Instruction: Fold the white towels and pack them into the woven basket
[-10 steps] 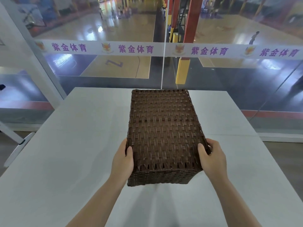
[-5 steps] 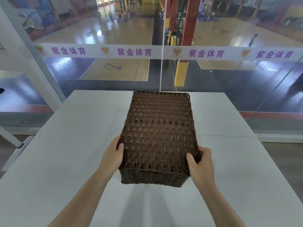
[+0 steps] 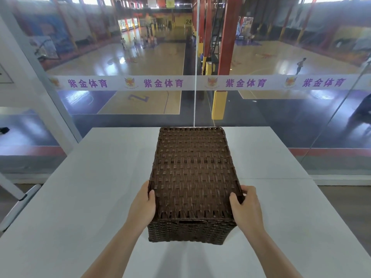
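A dark brown woven basket (image 3: pixel 192 177) with its woven lid shut stands lengthwise in the middle of the white table (image 3: pixel 80 197). A handle slot shows in its near end wall. My left hand (image 3: pixel 141 207) grips the near left corner of the basket, thumb on the lid. My right hand (image 3: pixel 248 209) grips the near right corner the same way. No white towels are in view; the inside of the basket is hidden by the lid.
The table's far edge meets a glass wall (image 3: pixel 281 117) with a white banner strip, looking down on a sports hall. A white frame post (image 3: pixel 18 189) stands off the table's left edge. Floor shows to the right of the table.
Both hands have stayed on the basket's near corners. The basket has slid nearer to me, and my view has tilted up so more of the hall shows.
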The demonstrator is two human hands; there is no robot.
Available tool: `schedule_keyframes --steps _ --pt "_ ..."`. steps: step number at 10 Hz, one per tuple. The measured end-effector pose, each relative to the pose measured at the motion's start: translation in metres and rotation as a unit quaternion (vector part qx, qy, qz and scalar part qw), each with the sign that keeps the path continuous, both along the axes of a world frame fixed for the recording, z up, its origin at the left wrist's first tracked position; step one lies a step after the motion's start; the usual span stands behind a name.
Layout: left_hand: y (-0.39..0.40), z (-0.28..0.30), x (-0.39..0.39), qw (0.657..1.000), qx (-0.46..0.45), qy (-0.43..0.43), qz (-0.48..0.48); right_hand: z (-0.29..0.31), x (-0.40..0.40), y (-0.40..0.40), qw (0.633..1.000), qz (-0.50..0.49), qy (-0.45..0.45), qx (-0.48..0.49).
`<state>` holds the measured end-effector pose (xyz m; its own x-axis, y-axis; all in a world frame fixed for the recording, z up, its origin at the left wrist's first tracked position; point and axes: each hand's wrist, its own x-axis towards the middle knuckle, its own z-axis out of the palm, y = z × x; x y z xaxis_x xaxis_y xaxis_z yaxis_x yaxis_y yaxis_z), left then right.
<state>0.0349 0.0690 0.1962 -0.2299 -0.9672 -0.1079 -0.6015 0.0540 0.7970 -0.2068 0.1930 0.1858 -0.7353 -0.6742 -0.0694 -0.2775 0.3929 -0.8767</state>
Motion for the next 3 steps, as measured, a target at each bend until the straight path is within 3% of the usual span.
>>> schedule_keyframes --steps 1,3 --pt "-0.001 0.003 0.001 1.0 -0.001 -0.023 -0.018 0.002 -0.006 0.0 1.0 0.021 -0.006 0.015" --pt "0.0 0.006 -0.012 0.976 -0.131 -0.163 -0.054 0.024 -0.022 -0.005 0.996 0.053 0.045 0.056"
